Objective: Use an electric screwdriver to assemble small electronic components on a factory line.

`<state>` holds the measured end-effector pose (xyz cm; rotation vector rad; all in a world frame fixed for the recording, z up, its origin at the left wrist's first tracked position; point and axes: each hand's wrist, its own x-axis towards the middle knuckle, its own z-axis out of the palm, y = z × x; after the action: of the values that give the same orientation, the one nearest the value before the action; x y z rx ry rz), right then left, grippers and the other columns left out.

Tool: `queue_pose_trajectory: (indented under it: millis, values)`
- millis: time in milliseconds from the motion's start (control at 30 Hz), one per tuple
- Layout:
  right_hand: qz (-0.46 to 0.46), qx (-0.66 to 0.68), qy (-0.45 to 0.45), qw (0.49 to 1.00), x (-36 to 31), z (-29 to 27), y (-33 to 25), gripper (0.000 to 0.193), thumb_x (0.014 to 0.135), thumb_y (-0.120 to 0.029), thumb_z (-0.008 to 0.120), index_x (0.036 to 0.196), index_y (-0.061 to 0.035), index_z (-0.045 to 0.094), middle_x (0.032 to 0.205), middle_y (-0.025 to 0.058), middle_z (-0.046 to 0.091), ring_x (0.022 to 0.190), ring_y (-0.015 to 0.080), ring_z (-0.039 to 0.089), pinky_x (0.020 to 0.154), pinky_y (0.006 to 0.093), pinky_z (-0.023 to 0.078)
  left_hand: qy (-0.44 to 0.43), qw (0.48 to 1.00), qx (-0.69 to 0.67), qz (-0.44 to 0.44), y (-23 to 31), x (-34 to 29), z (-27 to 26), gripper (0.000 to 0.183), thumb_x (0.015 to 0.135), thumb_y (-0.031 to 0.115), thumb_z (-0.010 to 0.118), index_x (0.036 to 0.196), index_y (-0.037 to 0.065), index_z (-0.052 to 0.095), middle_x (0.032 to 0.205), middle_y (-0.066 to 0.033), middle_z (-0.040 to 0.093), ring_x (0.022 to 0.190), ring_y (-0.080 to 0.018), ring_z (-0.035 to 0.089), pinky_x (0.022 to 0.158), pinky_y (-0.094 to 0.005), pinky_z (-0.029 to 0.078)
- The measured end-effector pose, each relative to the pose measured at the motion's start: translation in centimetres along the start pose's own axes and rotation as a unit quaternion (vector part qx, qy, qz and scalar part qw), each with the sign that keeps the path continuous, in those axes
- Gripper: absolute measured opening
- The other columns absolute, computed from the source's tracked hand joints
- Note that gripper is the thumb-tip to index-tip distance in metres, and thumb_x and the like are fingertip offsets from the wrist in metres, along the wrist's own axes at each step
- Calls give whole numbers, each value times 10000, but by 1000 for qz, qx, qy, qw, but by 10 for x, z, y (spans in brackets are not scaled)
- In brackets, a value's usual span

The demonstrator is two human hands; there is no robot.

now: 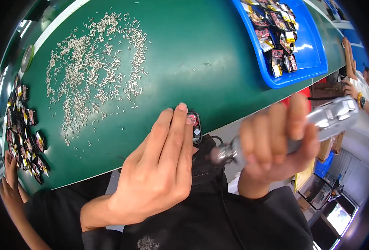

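Observation:
My left hand [157,166] lies over a small black device housing [196,131] at the near edge of the green table, its fingers pressed together against the housing's left side. A red circuit board and a round silver part show inside the housing; the rest is under my fingers. My right hand [272,143] is wrapped around a grey electric screwdriver [334,118], blurred by motion. The screwdriver's nose [226,153] points left, below and to the right of the housing and apart from it. Many small silver screws [80,71] lie scattered on the table to the left.
A blue tray [272,81] at the far right holds several open black housings with red boards and yellow-silver batteries. More such housings [26,146] lie piled at the left, beside another person's hand [10,168]. A tape roll [27,58] stands at far left. Another person's hand [351,89] is at right.

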<state>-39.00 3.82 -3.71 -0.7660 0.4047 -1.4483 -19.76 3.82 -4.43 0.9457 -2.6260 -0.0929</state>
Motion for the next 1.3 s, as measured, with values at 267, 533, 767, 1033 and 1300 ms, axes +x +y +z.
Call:
queue_pose_trajectory:
  millis: [267, 533, 767, 1033, 1300]
  values:
    - [-20, -36, -115, 992, 36, -20, -12, 287, 993, -367, 397, 918, -100, 474, 589, 2, 426, 463, 108, 438, 530, 269, 390, 3, 1000, 1, -21, 0, -4, 7, 341, 618, 12, 599, 911, -161, 633, 1057, -263, 610, 978, -330, 601, 782, -323, 545]
    - [21, -91, -123, 988, 41, -23, -7, 325, 1002, -400, 341, 929, -111, 471, 589, -10, 421, 480, 106, 431, 538, 268, 373, -37, 997, -35, -56, 3, -5, 2, 355, 712, -33, 624, 1038, -164, 568, 1119, -247, 583, 1001, -361, 593, 768, -379, 543]
    - [8, -147, -144, 979, 44, -5, -2, 307, 1007, -385, 333, 893, -119, 436, 587, -9, 434, 469, 105, 424, 545, 267, 391, 10, 998, -48, -35, 0, -8, 14, 303, 747, -8, 611, 999, -172, 575, 1077, -263, 591, 956, -372, 602, 738, -389, 549]
    - [-7, -147, -155, 977, 48, 0, 11, 243, 990, -314, 414, 857, -112, 408, 567, -14, 424, 437, 90, 402, 490, 244, 383, 38, 998, -49, -15, -6, -10, 18, 270, 779, 12, 600, 975, -173, 582, 1054, -279, 593, 919, -374, 607, 723, -393, 552]
    - [-12, -93, -140, 986, 48, 9, 20, 222, 895, -193, 569, 777, -107, 402, 478, -38, 403, 357, 59, 358, 383, 208, 336, 53, 998, 15, -17, 2, -15, 10, 346, 653, 61, 588, 931, -141, 628, 1023, -251, 630, 946, -322, 624, 884, -378, 507]
